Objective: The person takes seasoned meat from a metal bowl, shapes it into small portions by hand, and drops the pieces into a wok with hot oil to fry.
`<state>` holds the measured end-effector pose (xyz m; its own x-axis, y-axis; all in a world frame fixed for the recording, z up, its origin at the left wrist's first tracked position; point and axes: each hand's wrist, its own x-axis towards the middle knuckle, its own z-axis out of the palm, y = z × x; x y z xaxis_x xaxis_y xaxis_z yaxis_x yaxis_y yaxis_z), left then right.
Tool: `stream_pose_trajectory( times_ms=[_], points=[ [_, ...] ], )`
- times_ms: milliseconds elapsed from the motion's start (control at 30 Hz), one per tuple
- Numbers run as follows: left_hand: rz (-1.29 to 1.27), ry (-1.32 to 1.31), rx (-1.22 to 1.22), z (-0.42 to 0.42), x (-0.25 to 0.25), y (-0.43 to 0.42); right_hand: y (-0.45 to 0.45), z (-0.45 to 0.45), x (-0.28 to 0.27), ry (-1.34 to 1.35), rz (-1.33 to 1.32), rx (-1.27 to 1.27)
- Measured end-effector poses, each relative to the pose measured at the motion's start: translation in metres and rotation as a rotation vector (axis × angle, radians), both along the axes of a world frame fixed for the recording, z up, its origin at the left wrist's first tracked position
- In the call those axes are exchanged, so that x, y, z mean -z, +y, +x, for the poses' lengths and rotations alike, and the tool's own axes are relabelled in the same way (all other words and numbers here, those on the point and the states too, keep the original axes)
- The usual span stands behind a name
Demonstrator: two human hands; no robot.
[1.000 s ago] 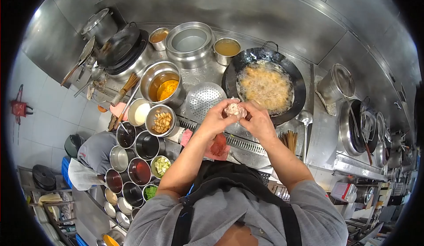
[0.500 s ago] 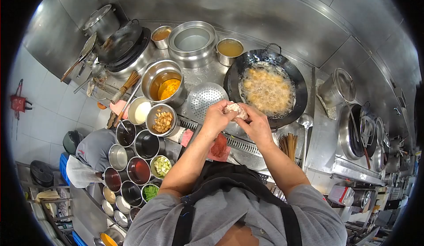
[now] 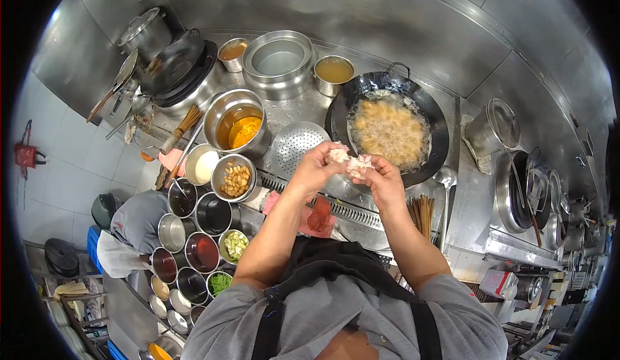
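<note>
My left hand [image 3: 314,169] pinches one end of a pale pink, coated lump that looks like raw meat [image 3: 349,161]. My right hand [image 3: 383,179] grips the other end, and the lump is stretched between them with a narrow middle. Both hands are just off the near left rim of a black wok [image 3: 438,134], where golden pieces [image 3: 389,129] bubble in foaming oil. Left of the hands, a perforated round skimmer [image 3: 298,142] lies on the counter.
Left stand a pot of orange liquid [image 3: 216,116], a bowl of browned pieces [image 3: 235,178] and several seasoning pots. A ladle [image 3: 446,176] and bamboo brush [image 3: 422,214] are at the right. A person's grey sleeve [image 3: 138,214] shows at the left.
The hands have moved apart, the right one shifting right. The lump, compact between the fingers before, is now drawn out sideways. The foam in the wok has changed shape.
</note>
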<state>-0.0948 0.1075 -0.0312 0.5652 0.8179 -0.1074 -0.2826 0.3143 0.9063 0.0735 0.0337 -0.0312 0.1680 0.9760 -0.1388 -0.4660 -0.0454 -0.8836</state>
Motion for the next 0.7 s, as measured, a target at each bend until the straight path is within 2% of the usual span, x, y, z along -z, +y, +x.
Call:
stream_pose_trajectory(
  times_ms=[33, 67, 133, 167, 200, 267, 367, 500, 567, 600, 667, 700],
  points=[
    [0.124, 0.039, 0.102, -0.001, 0.0, -0.001, 0.0, 0.0, 0.001, -0.019, 0.0, 0.009],
    [0.12, 0.039, 0.101, -0.001, 0.0, -0.003, 0.0, -0.001, 0.001, -0.019, -0.004, 0.008],
    [0.366, 0.253, 0.123, 0.001, -0.006, -0.007, 0.002, -0.002, -0.001, -0.087, -0.014, 0.021],
    [0.547, 0.378, 0.049, 0.005, 0.001, -0.007, 0.001, -0.003, -0.002, -0.087, -0.015, 0.02],
    [0.544, 0.378, 0.05, 0.007, -0.002, -0.009, 0.0, -0.005, -0.003, -0.114, -0.036, 0.012],
    [0.675, 0.556, -0.03, 0.009, -0.009, -0.01, -0.001, -0.006, -0.003, -0.143, -0.055, 0.003],
    [0.551, 0.623, -0.035, 0.008, -0.009, -0.008, -0.003, -0.004, -0.001, -0.177, -0.007, -0.064],
    [0.505, 0.586, 0.015, 0.007, -0.009, -0.006, 0.0, 0.005, 0.0, -0.24, -0.018, -0.088],
    [0.434, 0.423, 0.027, 0.007, -0.006, -0.005, 0.0, 0.008, 0.0, -0.255, -0.032, -0.09],
    [0.436, 0.424, 0.028, 0.008, -0.005, -0.004, 0.0, 0.008, 0.001, -0.227, -0.019, -0.086],
    [0.145, 0.2, -0.015, 0.009, -0.003, 0.001, 0.0, 0.011, 0.007, -0.199, -0.006, -0.082],
    [0.145, 0.201, -0.015, 0.007, -0.004, 0.003, 0.0, 0.013, 0.009, -0.095, -0.012, -0.062]
  ],
)
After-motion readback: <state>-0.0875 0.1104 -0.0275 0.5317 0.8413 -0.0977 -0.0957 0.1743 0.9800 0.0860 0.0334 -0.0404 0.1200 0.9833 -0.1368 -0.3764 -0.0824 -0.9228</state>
